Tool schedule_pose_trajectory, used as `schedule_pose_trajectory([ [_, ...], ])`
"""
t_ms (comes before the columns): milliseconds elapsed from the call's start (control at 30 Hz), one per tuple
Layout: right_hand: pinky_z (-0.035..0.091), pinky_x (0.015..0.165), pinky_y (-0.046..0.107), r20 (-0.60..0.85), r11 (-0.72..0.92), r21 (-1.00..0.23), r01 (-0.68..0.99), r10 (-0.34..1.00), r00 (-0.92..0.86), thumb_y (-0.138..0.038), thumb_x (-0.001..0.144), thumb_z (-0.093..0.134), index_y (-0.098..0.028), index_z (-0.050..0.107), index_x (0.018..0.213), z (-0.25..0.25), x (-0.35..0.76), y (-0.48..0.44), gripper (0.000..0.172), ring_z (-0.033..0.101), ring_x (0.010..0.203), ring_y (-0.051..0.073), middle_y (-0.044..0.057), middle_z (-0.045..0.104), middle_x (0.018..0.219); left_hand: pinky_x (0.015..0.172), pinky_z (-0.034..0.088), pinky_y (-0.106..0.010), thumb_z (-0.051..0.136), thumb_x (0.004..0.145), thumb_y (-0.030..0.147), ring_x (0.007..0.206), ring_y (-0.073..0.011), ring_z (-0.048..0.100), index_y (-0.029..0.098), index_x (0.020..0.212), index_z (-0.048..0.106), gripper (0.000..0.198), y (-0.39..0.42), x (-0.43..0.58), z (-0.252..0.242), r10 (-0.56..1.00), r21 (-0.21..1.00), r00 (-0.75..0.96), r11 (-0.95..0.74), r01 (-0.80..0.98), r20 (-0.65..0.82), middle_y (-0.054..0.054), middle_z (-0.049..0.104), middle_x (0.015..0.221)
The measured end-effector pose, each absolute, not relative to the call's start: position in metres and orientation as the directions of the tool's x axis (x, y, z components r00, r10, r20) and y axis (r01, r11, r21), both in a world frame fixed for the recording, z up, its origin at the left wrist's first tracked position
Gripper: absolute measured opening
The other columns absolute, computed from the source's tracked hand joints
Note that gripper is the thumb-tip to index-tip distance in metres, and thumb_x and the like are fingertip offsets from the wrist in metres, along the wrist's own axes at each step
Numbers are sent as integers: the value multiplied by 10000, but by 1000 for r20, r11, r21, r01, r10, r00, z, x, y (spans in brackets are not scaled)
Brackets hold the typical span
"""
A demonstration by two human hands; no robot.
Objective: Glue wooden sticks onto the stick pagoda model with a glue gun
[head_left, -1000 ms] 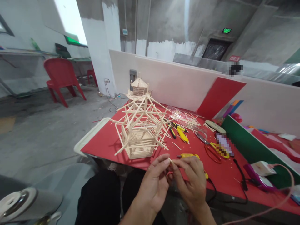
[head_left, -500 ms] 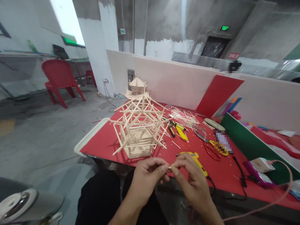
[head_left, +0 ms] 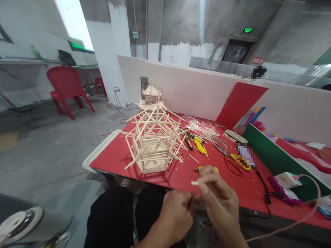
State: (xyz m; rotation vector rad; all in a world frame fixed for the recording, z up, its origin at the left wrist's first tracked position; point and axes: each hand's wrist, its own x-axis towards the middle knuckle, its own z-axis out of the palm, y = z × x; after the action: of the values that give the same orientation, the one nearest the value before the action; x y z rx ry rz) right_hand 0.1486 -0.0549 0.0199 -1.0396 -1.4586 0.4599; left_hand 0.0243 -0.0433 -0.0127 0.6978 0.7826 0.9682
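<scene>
Between the thumb and forefinger of my right hand (head_left: 219,198) is a short piece of wooden stick (head_left: 194,183), its pale end pointing left over the table's front edge. My left hand (head_left: 178,213) is just below and to the left, with its fingers curled together; whatever they may hold is hidden. Behind my right hand lies a yellow glue gun (head_left: 199,168), mostly covered by it. On the table beyond my hands stands a pagoda-like frame of thin wooden sticks (head_left: 155,148), apart from both hands.
Yellow-handled pliers (head_left: 199,146), scissors (head_left: 232,156) and loose sticks (head_left: 204,129) lie on the red table (head_left: 111,155). A smaller stick pagoda (head_left: 152,94) stands behind the frame. A green board (head_left: 279,162) and a white charger (head_left: 287,181) with its cable are on the right.
My hands have come apart. The stick piece, formerly held between both, is now in my right hand, slightly to the right. My left hand has dropped lower and curled its fingers.
</scene>
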Motion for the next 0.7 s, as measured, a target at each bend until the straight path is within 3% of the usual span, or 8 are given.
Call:
schedule_pose_trajectory([
  [67,449,679,295,636,477,-731,488,736,234,-207,856,563,-200,596,835,23,145,-48,40,521,776,157,26,522,793,502,312,-216,720,717,268,444,-89,422,156,421,562,354,-37,26,-17,892,855,404,363,-371,-203,14,479,418],
  [133,448,685,301,682,430,-660,616,688,249,-200,838,585,-203,615,846,25,142,-39,31,530,779,160,28,547,807,504,337,-212,677,752,271,496,-104,487,152,606,656,189,-24,24,-14,898,778,383,395,-489,-216,-5,566,528],
  [167,449,692,308,707,417,-618,666,666,239,-206,831,593,-204,620,845,24,140,-34,31,534,781,163,29,557,812,540,374,-210,680,733,224,585,-119,545,158,778,690,80,-17,22,-11,886,681,410,438,-587,-217,-21,628,659],
  [200,449,698,314,729,405,-579,708,646,227,-212,825,600,-204,624,843,23,139,-30,31,537,782,166,30,567,815,621,426,-227,668,725,200,713,-141,595,165,894,686,174,-10,21,-8,864,551,457,491,-675,-210,-49,668,825],
  [267,444,701,323,761,382,-517,766,616,206,-224,819,606,-206,629,843,19,137,-24,38,538,773,169,28,580,805,692,464,-257,659,706,194,795,-159,618,148,900,672,200,0,19,-3,821,334,530,571,-750,-213,-68,672,911],
  [333,438,696,325,765,365,-494,790,613,195,-234,821,606,-207,632,842,15,136,-20,43,536,765,170,26,585,789,702,478,-273,652,707,223,772,-163,629,129,852,662,173,6,21,0,778,212,581,626,-750,-240,-72,675,870],
  [533,440,690,318,758,364,-490,792,627,181,-212,823,608,-209,634,861,7,133,-13,46,531,756,161,27,592,804,696,484,-258,612,751,208,662,-130,617,123,808,660,113,11,30,0,759,88,581,627,-774,-293,-47,680,759],
  [700,441,692,325,763,378,-483,790,625,167,-192,815,616,-208,626,865,6,131,-11,54,530,731,155,25,598,809,720,500,-259,615,746,202,737,-154,643,122,855,675,148,16,28,1,784,134,551,602,-787,-285,-65,693,802],
])
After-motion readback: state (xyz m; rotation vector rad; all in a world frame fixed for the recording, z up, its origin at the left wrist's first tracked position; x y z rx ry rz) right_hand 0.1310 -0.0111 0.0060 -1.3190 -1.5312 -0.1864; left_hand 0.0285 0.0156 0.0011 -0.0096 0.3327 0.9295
